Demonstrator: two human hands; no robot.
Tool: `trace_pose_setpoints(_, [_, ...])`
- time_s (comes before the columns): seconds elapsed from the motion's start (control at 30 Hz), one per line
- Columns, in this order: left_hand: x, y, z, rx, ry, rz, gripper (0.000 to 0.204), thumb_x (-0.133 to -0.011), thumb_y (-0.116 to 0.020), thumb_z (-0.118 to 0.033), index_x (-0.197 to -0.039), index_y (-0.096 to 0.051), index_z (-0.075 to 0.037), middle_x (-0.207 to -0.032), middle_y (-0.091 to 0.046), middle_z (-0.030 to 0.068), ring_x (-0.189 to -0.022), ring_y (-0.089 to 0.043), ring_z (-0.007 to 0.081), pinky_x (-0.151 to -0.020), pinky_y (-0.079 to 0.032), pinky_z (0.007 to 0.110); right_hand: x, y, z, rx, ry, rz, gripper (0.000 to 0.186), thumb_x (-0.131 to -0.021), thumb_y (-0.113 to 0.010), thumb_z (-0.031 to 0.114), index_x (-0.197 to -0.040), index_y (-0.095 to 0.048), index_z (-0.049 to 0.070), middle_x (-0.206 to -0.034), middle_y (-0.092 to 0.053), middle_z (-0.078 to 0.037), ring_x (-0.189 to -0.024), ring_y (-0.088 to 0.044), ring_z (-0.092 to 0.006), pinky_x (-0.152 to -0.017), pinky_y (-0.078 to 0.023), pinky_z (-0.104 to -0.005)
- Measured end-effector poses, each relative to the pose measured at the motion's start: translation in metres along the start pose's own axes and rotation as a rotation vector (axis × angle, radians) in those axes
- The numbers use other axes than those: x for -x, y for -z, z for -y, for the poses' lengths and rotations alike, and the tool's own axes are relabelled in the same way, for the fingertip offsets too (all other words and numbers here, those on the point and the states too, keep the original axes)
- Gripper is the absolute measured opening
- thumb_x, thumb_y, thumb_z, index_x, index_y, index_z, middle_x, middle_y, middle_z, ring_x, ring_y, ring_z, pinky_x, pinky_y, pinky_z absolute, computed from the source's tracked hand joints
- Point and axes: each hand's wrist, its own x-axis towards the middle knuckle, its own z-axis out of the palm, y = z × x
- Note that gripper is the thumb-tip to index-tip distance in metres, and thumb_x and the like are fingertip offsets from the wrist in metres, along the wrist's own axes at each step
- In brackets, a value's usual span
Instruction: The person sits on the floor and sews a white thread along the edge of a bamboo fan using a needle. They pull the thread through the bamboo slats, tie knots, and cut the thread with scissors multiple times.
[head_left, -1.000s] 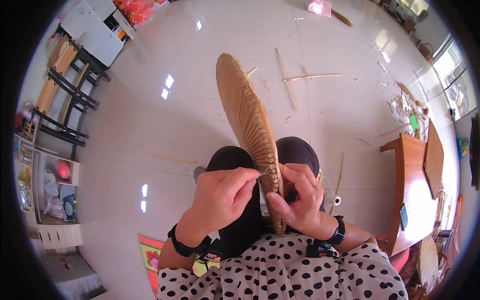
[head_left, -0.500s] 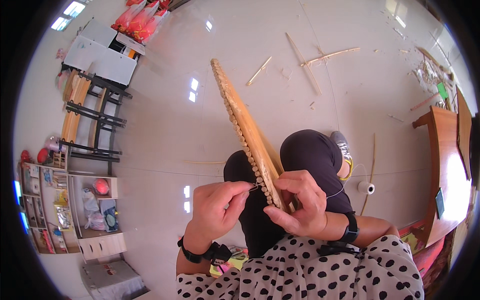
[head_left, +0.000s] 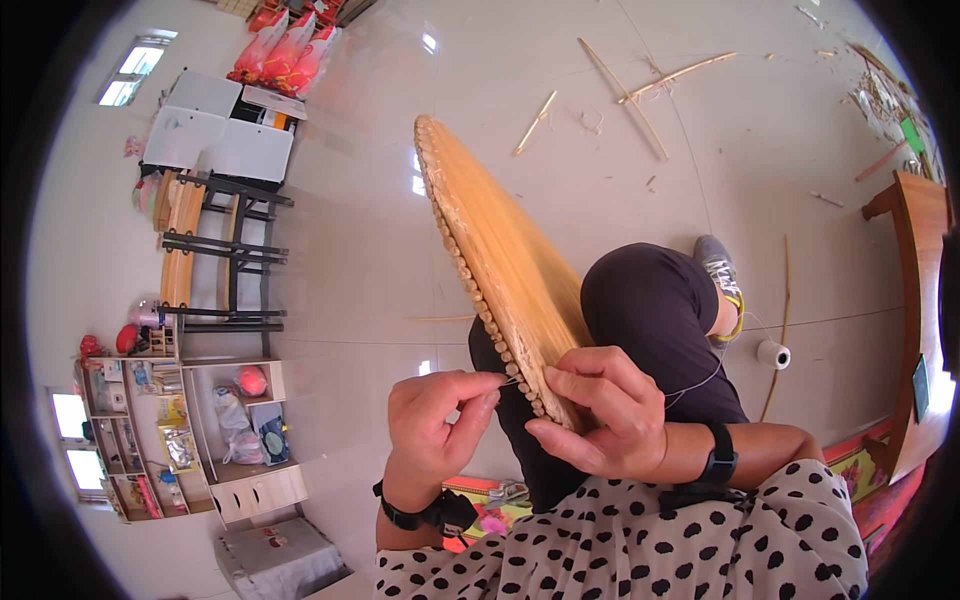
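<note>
A flat panel of straw-coloured stalks (head_left: 500, 240), joined side by side, slants up and away from my lap. Round cut stalk ends line its left edge. My right hand (head_left: 610, 410) grips the panel's near end, thumb below and fingers over the face. At the left edge, my left hand (head_left: 435, 425) pinches thumb and forefinger together on a thin thread (head_left: 511, 380) beside the stalk ends. Whether a needle is also in that pinch is too small to see. A pale thread runs from near my right hand to a white spool (head_left: 773, 354) on the floor.
Loose stalks (head_left: 625, 98) and scraps lie on the tiled floor ahead. A longer thin stick (head_left: 778, 330) lies by the spool. On the right stands a wooden table (head_left: 915, 300); on the left are shelves (head_left: 150, 430) and black-framed folded furniture (head_left: 225, 260).
The panel has tilted so more of its broad face shows. The head view has shifted, moving the room slightly. My left hand still pinches at the edge; my right keeps its grip.
</note>
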Motion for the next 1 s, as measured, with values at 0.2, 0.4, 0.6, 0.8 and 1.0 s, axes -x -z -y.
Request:
trace_pose_setpoints(0.2, [0.0, -0.006, 0.005, 0.096, 0.063, -0.006, 0.01, -0.081, -0.067, 0.003, -0.09, -0.066, -0.001, -0.068, -0.066, 0.0077, -0.053, -0.062, 0.0163, -0.05, -0.046, 0.026, 0.0, 0.002, 0.0, 0.035, 0.01, 0.0, 0.043, -0.068, -0.086, 0.018, -0.101, -0.067, -0.003, -0.094, -0.062, -0.013, -0.07, -0.062, -0.0197, -0.057, -0.053, -0.0284])
trace_pose_setpoints(0.4, [0.001, -0.011, 0.006, 0.145, 0.117, -0.009, 0.007, -0.082, -0.068, 0.002, -0.089, -0.065, -0.001, -0.068, -0.066, 0.0068, -0.053, -0.062, 0.0156, -0.051, -0.046, 0.025, -0.001, 0.004, 0.0, 0.027, 0.029, -0.014, 0.043, -0.069, -0.084, 0.014, -0.105, -0.067, -0.003, -0.098, -0.061, -0.013, -0.071, -0.064, -0.0226, -0.057, -0.054, -0.0294])
trace_pose_setpoints(0.6, [0.003, -0.013, 0.002, 0.158, 0.151, -0.025, 0.005, -0.085, -0.066, 0.001, -0.087, -0.063, -0.001, -0.065, -0.064, 0.0061, -0.054, -0.062, 0.0154, -0.051, -0.046, 0.025, 0.001, 0.004, 0.003, 0.071, 0.022, 0.003, 0.043, -0.068, -0.086, 0.02, -0.1, -0.07, -0.003, -0.096, -0.064, -0.012, -0.07, -0.064, -0.0202, -0.057, -0.054, -0.0287])
trace_pose_setpoints(0.8, [0.0, -0.015, 0.001, 0.157, 0.172, -0.01, 0.005, -0.086, -0.065, 0.0, -0.085, -0.06, -0.002, -0.064, -0.063, 0.0067, -0.055, -0.063, 0.0155, -0.051, -0.047, 0.025, 0.0, 0.005, 0.0, 0.06, 0.046, -0.005, 0.042, -0.068, -0.086, 0.02, -0.099, -0.07, -0.003, -0.095, -0.065, -0.012, -0.066, -0.064, -0.0197, -0.055, -0.054, -0.0284])
trace_pose_setpoints(1.0, [-0.003, -0.012, -0.011, 0.049, 0.201, 0.007, 0.005, -0.088, -0.064, -0.001, -0.086, -0.059, -0.001, -0.065, -0.064, 0.008, -0.056, -0.064, 0.0171, -0.052, -0.048, 0.026, 0.0, 0.005, 0.001, 0.054, 0.045, -0.007, 0.043, -0.068, -0.086, 0.02, -0.1, -0.07, -0.004, -0.094, -0.064, -0.012, -0.064, -0.063, -0.0188, -0.053, -0.053, -0.028])
